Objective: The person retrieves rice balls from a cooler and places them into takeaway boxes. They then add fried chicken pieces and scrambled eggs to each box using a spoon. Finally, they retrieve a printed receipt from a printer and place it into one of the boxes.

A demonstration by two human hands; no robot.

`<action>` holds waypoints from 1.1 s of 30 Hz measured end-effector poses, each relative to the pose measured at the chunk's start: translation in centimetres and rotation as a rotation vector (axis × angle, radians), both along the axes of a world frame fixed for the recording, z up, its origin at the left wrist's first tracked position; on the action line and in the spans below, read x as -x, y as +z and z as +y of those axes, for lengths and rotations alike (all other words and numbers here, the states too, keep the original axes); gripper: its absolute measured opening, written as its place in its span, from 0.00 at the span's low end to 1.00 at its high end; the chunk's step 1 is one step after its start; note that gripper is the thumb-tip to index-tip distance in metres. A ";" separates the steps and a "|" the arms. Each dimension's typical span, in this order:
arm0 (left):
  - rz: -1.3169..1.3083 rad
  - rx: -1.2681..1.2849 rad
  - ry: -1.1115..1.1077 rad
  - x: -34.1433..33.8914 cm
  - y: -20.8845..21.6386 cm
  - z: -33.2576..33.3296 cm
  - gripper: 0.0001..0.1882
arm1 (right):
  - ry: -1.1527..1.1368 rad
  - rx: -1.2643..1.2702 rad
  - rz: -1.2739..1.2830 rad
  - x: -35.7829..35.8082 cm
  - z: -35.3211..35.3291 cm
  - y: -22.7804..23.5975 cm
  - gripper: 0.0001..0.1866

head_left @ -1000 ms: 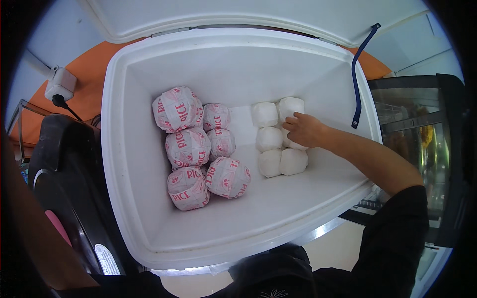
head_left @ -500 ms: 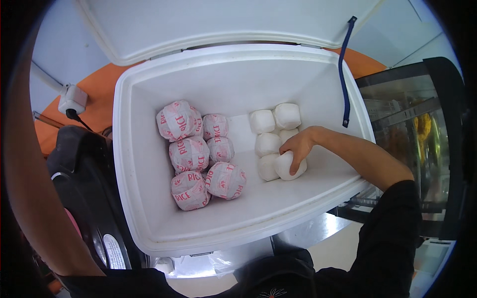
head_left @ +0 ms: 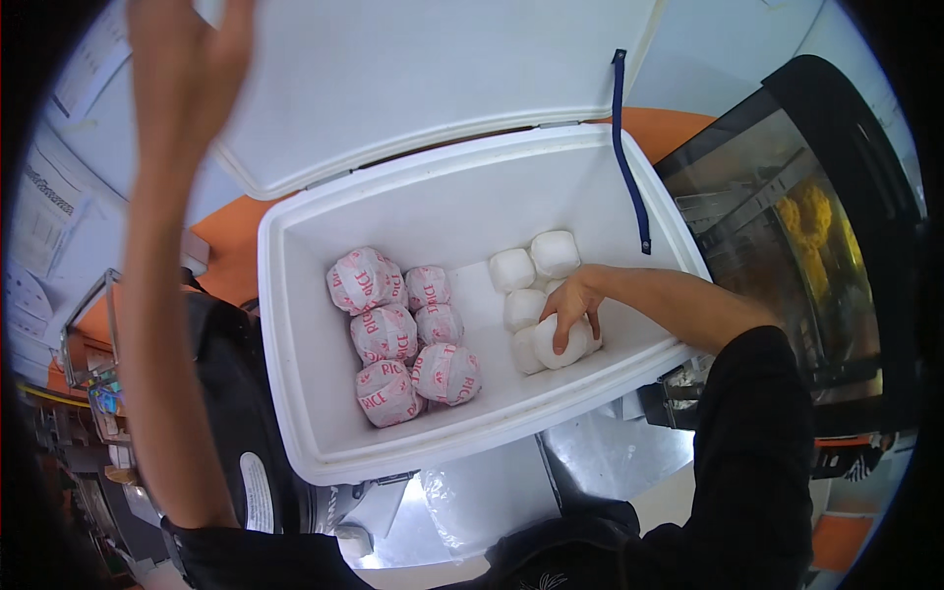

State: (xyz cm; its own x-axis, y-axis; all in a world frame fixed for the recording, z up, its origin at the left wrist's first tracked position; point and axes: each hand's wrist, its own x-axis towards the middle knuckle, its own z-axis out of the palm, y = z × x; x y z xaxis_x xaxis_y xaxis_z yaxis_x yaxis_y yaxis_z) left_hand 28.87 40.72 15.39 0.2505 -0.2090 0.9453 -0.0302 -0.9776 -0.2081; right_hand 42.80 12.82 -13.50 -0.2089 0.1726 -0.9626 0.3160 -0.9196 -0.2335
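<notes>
Inside a white insulated box [head_left: 462,440], my right hand [head_left: 578,295] has its fingers around a round white-wrapped bundle [head_left: 572,358]. That bundle is at the near end of a cluster of similar white bundles [head_left: 512,268] on the box's right side, some partly hidden by my hand. On the left side are piled larger and smaller round bundles [head_left: 385,334] in white paper with red print. My left hand [head_left: 190,69] is raised at the upper left, in front of the open lid [head_left: 423,69]. Its fingers are blurred and cut off by the frame's edge.
A dark blue strap [head_left: 630,167] hangs from the lid into the box. To the right stands a glass display case [head_left: 757,236] with yellow food inside. A black appliance [head_left: 221,364] is close to the box's left. Below lies a shiny metal counter [head_left: 482,497].
My left arm has swung up in front of the lid. My right hand stays on the white bundle, which looks tilted now. The whole view has shifted and turned slightly.
</notes>
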 end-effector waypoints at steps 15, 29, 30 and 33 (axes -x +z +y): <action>1.936 0.831 -0.191 -6.3 -28.7 -11.2 0.26 | -1.315 -1.731 -0.087 5.4 -11.7 14.4 0.46; 1.624 1.573 0.227 -5.8 -36.5 -18.4 0.46 | -1.769 -1.787 0.510 8.5 -14.2 11.4 0.45; 1.627 1.542 0.191 -6.2 -35.5 -18.8 0.46 | -1.759 -1.812 0.480 8.4 -14.3 11.6 0.45; 1.853 1.697 0.015 -6.8 -31.8 -16.5 0.54 | -1.732 -1.830 0.452 8.1 -14.2 11.7 0.46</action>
